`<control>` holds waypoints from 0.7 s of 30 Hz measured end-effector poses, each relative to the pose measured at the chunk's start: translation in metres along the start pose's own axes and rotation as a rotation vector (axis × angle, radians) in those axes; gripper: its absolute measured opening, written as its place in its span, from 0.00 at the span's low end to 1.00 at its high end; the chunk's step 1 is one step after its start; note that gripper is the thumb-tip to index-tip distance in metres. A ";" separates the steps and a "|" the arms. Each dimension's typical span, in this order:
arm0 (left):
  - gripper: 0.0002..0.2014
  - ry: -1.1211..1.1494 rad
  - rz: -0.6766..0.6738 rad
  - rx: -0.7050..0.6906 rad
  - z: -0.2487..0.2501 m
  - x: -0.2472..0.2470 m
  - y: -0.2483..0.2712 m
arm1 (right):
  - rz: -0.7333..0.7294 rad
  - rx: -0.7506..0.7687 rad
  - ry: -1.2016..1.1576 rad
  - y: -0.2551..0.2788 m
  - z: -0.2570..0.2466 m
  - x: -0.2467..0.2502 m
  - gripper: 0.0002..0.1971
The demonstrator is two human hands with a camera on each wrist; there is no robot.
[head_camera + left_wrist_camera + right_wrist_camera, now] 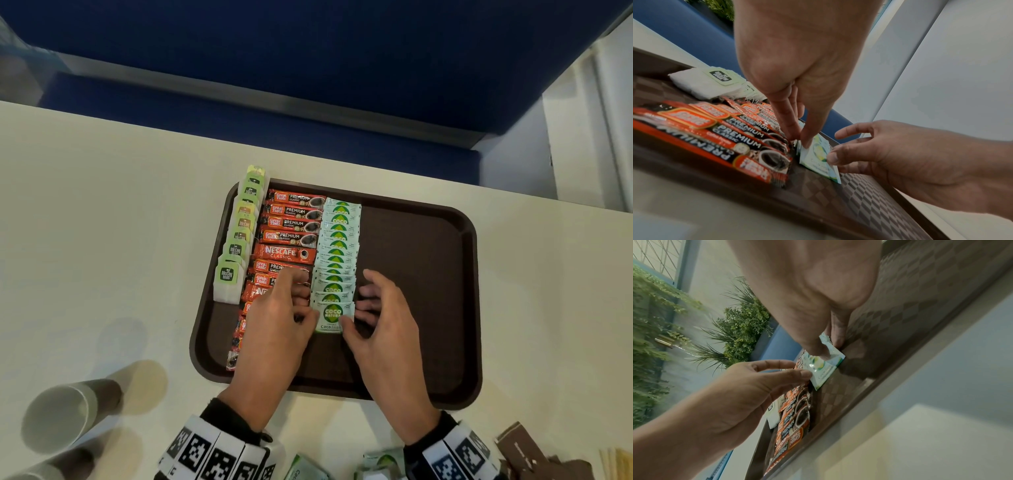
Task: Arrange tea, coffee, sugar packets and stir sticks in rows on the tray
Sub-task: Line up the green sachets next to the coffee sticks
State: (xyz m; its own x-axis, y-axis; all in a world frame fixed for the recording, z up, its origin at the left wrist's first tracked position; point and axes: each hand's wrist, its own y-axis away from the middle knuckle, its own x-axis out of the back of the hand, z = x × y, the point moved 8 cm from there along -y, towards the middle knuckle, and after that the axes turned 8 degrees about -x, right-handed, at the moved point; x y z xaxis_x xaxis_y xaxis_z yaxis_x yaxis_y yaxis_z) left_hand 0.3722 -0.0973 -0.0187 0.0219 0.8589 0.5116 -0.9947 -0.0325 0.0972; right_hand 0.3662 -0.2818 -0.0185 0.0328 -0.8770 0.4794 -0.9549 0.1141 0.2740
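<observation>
I am on the sugar row, the third of the task's four, and I judge it close to done. My left hand [274, 318] and my right hand [380, 325] flank the nearest sugar packet [333, 317], each pinching an edge of it between thumb and fingertips; the other fingers hang loosely curled. From the left wrist view my thumb tip presses on the packet's face while my right thumb meets its other side.

Taking the tray [428, 274] as the landmark: the packet lies on the tray's floor, a little left of its middle and towards its near rim, as the front piece of the overlapping sugar row [337, 253]. Just left of that row runs the coffee row [291, 236], and the tea bags [236, 246] lean along the tray's left rim. The tray's right half is bare.

The packet is nearly square, its printed face up, lettering reading upright to me; its slightly longer axis runs along the row, from the tray's near rim to its far rim.

Next, I think, I need to square this packet with its row and let go, then fetch the stir sticks [616, 462], which appear to lie on the tabletop [102, 205] beyond the tray's near right corner, for the bare half.
</observation>
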 end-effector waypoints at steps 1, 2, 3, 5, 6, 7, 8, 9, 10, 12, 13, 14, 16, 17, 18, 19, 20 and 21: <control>0.24 0.003 0.001 0.001 0.000 0.000 0.000 | 0.001 0.001 0.000 0.000 0.000 0.000 0.37; 0.24 0.005 0.003 0.001 0.000 0.000 0.001 | 0.003 0.004 0.000 0.001 0.000 0.000 0.37; 0.24 0.004 0.006 0.000 0.000 0.000 0.001 | 0.009 0.007 0.002 0.001 0.001 0.001 0.37; 0.24 0.005 0.014 -0.005 0.001 0.000 0.001 | 0.021 0.017 0.016 0.001 0.001 0.001 0.37; 0.23 0.007 0.018 -0.008 0.000 0.001 0.001 | 0.027 0.022 0.030 0.001 0.001 0.001 0.37; 0.23 0.009 0.022 -0.008 0.000 0.001 0.001 | 0.034 0.026 0.046 0.001 0.001 0.001 0.37; 0.23 0.011 0.026 -0.008 0.000 0.001 0.001 | 0.040 0.028 0.056 0.001 0.001 0.002 0.37; 0.23 0.016 0.031 -0.010 0.000 0.002 0.001 | 0.045 0.026 0.061 0.001 0.001 0.002 0.36; 0.23 0.021 0.036 -0.013 0.000 0.002 0.001 | 0.048 0.024 0.063 0.001 0.002 0.001 0.36; 0.22 0.029 0.045 -0.023 0.001 0.003 0.001 | 0.046 0.016 0.062 0.001 0.002 0.001 0.35; 0.22 0.034 0.045 -0.026 0.002 0.003 0.001 | 0.045 0.012 0.057 0.001 0.003 0.000 0.35; 0.22 0.040 0.044 -0.026 0.002 0.003 0.001 | 0.045 0.007 0.052 0.001 0.003 0.000 0.34; 0.23 0.047 0.037 -0.021 0.003 0.003 0.001 | 0.046 0.001 0.047 0.000 0.003 0.000 0.34; 0.24 0.050 0.030 -0.019 0.003 0.002 0.001 | 0.046 0.000 0.045 0.000 0.002 0.000 0.34; 0.26 0.051 0.020 -0.018 0.003 0.002 0.001 | 0.045 -0.001 0.043 -0.001 0.002 0.000 0.33; 0.27 0.048 0.009 -0.018 0.003 0.001 0.001 | 0.044 -0.002 0.041 -0.001 0.002 0.000 0.33; 0.29 0.040 -0.001 -0.019 0.004 0.000 0.001 | 0.042 -0.003 0.040 -0.002 0.001 0.001 0.33; 0.29 0.028 -0.007 -0.022 0.004 -0.001 0.001 | 0.041 -0.004 0.040 -0.002 0.000 0.001 0.33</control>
State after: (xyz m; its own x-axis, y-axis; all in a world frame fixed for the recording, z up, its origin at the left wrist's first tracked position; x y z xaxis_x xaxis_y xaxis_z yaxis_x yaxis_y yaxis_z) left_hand 0.3716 -0.0999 -0.0160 0.0265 0.8732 0.4867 -0.9965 -0.0154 0.0819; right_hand 0.3684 -0.2831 -0.0190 0.0058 -0.8520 0.5235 -0.9545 0.1514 0.2569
